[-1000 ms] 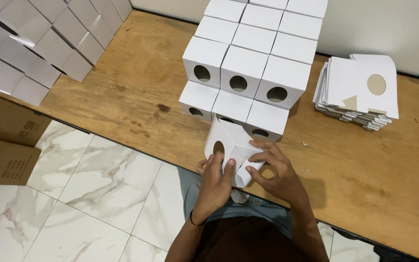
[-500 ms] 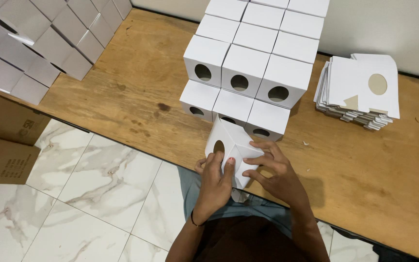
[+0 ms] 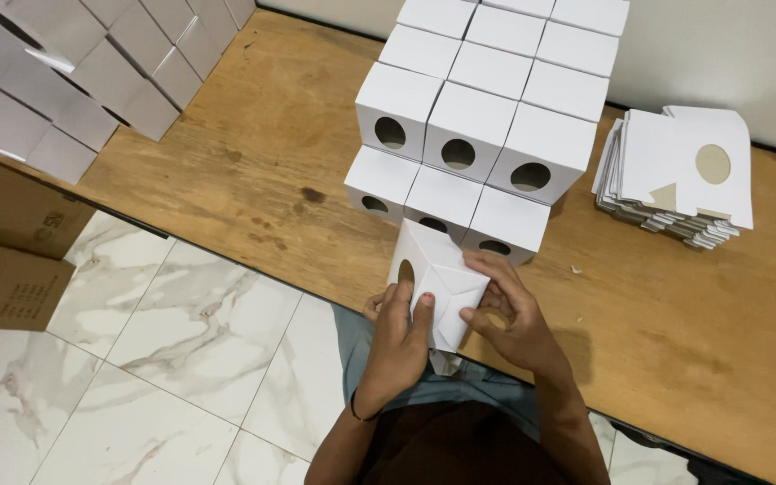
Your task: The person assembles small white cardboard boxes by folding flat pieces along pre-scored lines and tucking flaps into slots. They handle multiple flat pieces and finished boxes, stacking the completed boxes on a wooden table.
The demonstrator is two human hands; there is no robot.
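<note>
Since the earlier frame the box (image 3: 437,283) has tilted slightly between the hands. The left hand (image 3: 399,337) grips its near side; the right hand (image 3: 507,314) presses its flap, both closed on it at the table (image 3: 253,153) edge. Many made boxes (image 3: 478,135) stand stacked; flat blanks (image 3: 680,180) remain at right.

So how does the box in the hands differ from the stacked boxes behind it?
The held box is tilted and gripped by both hands, its flaps unclosed; the stacked boxes sit square and closed on the table, untouched. Both are white card with a round hole.
</note>
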